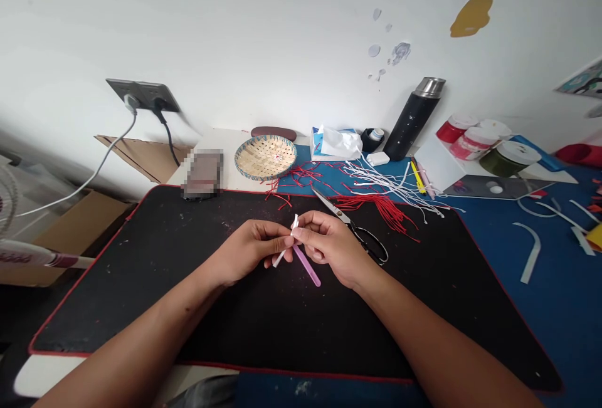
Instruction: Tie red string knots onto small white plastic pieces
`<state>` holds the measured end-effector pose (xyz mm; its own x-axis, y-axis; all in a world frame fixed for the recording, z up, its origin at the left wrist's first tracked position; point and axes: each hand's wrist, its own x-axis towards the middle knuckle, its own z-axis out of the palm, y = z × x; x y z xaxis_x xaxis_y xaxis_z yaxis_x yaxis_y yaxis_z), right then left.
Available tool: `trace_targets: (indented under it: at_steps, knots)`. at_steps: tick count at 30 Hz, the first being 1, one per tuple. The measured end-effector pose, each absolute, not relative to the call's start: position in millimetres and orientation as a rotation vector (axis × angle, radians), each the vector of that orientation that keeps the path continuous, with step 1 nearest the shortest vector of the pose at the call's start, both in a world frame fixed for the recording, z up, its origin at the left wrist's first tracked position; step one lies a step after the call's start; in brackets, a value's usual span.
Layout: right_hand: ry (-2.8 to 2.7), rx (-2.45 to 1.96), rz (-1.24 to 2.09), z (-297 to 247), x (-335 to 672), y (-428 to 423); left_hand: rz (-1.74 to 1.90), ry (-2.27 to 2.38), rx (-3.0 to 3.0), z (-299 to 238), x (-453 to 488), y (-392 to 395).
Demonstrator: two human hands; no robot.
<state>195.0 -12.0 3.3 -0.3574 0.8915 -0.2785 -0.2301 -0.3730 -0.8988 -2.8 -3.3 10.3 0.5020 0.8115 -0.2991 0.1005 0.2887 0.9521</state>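
Observation:
Over the middle of the black mat [226, 326], my left hand [256, 242] and my right hand [324, 242] meet with fingertips pinched together. Between them runs a narrow white strip [279, 259]; one end sticks up above the fingers, the other hangs below my left fingers. A thin purple stick [308, 267] with a rounded end slants down from under my right fingers; the upper part is hidden by them. Just behind my right hand lie scissors [332, 203] with black handles, their blades pointing to the back left.
Bunches of red cords [376, 207] and white cords [376, 176] lie behind the scissors. A woven basket [266, 157], a tissue box [333, 145], a black thermos [414, 120] and a yellow pen [417, 176] stand or lie along the back. Thread spools [510, 158] sit at right.

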Motion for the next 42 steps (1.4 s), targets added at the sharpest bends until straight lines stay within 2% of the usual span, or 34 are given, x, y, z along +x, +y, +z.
trace_targets:
  at_steps: [10,24,30,42]
  knots:
    - [-1.073,-0.955,1.932,5.9,196.8,-12.1,0.521,0.801,0.959,6.5,-4.2,-4.6]
    - [-1.166,-1.031,1.692,3.4,193.6,-11.9,0.656,1.121,1.547,11.7,2.9,-13.8]
    - [-1.199,-1.05,1.664,4.0,194.9,-11.7,0.622,0.957,1.248,8.7,1.7,-6.6]
    - [-1.102,-0.98,1.812,0.6,197.1,-9.9,0.603,0.78,0.93,-1.8,0.3,-7.1]
